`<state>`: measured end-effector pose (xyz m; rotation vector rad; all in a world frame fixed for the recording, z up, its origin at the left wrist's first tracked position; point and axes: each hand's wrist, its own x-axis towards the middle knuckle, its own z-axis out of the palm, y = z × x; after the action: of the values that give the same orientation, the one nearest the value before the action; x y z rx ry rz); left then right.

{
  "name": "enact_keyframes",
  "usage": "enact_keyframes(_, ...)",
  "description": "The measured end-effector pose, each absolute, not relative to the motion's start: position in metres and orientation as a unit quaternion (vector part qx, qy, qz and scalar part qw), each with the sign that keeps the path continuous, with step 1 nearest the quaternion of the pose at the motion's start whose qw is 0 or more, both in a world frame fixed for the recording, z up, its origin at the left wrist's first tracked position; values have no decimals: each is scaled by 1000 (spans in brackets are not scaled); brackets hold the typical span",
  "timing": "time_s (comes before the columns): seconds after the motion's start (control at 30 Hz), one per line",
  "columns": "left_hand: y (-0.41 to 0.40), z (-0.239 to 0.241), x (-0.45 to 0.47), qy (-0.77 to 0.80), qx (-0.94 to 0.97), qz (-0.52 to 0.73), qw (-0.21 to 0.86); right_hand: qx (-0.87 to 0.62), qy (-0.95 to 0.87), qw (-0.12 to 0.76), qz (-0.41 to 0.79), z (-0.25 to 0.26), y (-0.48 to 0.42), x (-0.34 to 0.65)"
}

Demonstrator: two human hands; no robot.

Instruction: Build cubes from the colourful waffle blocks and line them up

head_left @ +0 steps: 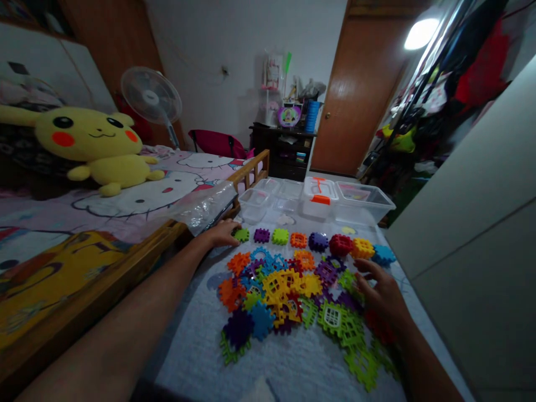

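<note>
1. Loose pile (274,285) of toothed plastic pcs: mid blue cloth (205,357), spreading toward its R edge.
2. R hand (383,293) over pile's R side, thumb & fingers well parted, nothing seen in them; prob. best lifted clear so pcs don't drag.
3. Row of blocks (298,240) beyond pile, L edge to R edge. L hand (224,233) at green block (242,235), L end; fingers close about it, grip: can't tell. Light touch prob. best, sparing neighbors.
4. Clear tubs (364,195) near far edge.
5. Hidden: pcs under R hand, overlapped pile pcs, green block's L side. Cloth's near edge too dark.
</note>
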<state>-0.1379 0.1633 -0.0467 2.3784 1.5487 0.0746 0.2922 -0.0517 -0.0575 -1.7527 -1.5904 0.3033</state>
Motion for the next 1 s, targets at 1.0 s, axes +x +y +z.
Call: enact_keyframes(1.0,57,-77,-114,574,707,342,231,-676,-695,217,113,-53,-56,300)
